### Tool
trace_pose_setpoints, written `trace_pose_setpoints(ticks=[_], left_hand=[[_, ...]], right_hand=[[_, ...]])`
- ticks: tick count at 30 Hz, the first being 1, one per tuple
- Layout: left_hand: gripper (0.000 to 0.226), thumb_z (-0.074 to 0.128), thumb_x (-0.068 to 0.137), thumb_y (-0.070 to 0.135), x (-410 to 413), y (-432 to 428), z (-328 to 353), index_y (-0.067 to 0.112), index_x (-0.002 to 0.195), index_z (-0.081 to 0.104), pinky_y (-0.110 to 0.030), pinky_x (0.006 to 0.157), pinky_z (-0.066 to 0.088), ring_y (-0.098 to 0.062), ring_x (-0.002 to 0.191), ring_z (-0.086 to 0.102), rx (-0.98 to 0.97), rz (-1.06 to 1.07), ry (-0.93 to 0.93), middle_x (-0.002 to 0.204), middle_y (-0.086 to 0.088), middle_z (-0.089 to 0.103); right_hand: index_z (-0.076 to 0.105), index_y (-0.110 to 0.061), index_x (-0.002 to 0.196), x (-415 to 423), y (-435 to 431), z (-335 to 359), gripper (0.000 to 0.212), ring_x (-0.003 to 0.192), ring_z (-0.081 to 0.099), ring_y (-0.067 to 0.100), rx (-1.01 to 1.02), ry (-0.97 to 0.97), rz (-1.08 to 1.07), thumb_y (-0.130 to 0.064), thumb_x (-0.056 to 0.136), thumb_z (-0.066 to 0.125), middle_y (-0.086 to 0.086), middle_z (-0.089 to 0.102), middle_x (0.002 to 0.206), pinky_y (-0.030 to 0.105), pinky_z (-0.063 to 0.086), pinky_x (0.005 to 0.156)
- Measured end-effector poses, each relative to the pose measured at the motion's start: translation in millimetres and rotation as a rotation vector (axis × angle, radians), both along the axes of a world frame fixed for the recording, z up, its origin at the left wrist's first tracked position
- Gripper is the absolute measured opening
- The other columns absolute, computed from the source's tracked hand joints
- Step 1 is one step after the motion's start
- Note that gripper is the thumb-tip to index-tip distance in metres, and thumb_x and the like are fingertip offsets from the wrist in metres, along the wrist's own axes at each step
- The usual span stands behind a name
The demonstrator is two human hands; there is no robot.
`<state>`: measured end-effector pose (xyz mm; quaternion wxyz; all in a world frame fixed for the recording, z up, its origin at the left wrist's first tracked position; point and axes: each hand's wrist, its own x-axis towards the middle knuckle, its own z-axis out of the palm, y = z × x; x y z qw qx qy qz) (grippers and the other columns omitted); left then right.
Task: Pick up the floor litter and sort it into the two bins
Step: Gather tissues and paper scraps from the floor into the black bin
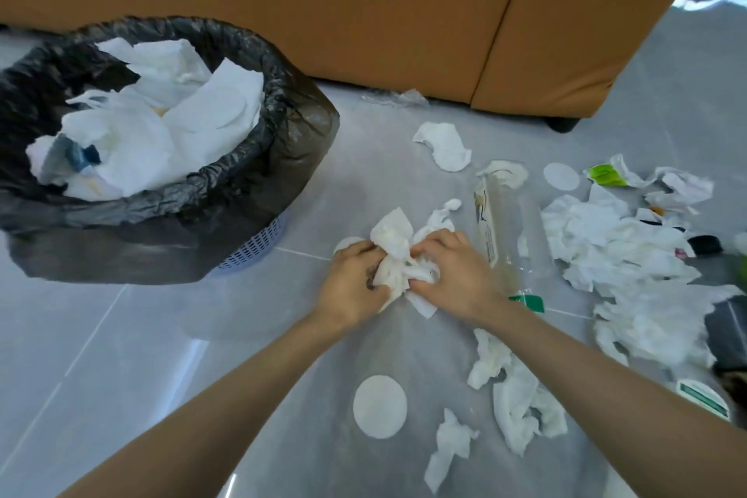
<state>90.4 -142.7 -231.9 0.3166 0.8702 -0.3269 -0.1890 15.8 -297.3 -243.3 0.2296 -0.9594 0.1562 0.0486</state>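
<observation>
partway done, plenty left

l hand [351, 279] & r hand [452, 275] both curl fingers round a tissue wad [394, 251] low on the floor. bin [279, 93] at left is heaped w/ tissue. tissue pile [618, 247], cotton pad [380, 406], clear wrapper [505, 230] remain. 2nd bin not clearly seen. open floor btwn wad & bin; sofa [364, 4] behind.

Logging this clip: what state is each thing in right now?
Left hand: grips the tissue wad.
Right hand: grips the same wad.
Tissue wad: crumpled, between both hands.
Bin: upright, bag-lined, nearly full of tissues.
Plastic bottle: lying on the floor.
Round pad: flat on the floor.
</observation>
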Motion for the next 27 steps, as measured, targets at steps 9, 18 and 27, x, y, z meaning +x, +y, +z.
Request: trace_pose_setpoints(ticks=[9,18,27], left_hand=[[0.039,0.068,0.075,0.014,-12.2,9.9,10.4,0.016,0.11,0.052,-0.02,0.072,0.046,-0.011,0.079,0.058,-0.048,0.212,0.193,0.104,0.0,0.059],[0.04,0.046,0.092,0.014,35.9,-20.1,23.3,0.015,0.132,0.044,-0.036,0.103,0.039,-0.022,0.121,0.044,-0.036,0.153,-0.002,0.135,-0.003,0.046],[0.044,0.045,0.096,0.025,67.0,-45.8,-8.7,0.019,0.139,0.039,-0.029,0.107,0.03,-0.02,0.133,0.033,0.052,0.137,-0.082,0.145,0.0,0.039]], right_hand=[[0.053,-0.032,0.081,-28.5,1.1,49.2,0.018,0.093,0.053,0.013,-0.066,0.056,0.102,-0.048,0.074,0.055,-0.015,0.056,0.088,0.03,0.044,0.072],[0.049,-0.015,0.125,46.4,-32.6,47.4,0.039,0.125,0.036,0.022,-0.064,-0.171,-0.2,-0.015,0.086,0.051,0.006,0.045,0.132,0.035,0.038,0.095],[0.014,-0.019,0.15,125.2,-80.2,7.1,0.07,0.146,0.001,0.026,-0.101,0.129,-0.209,-0.022,0.09,0.05,0.006,0.0,0.159,0.037,0.013,0.118]])
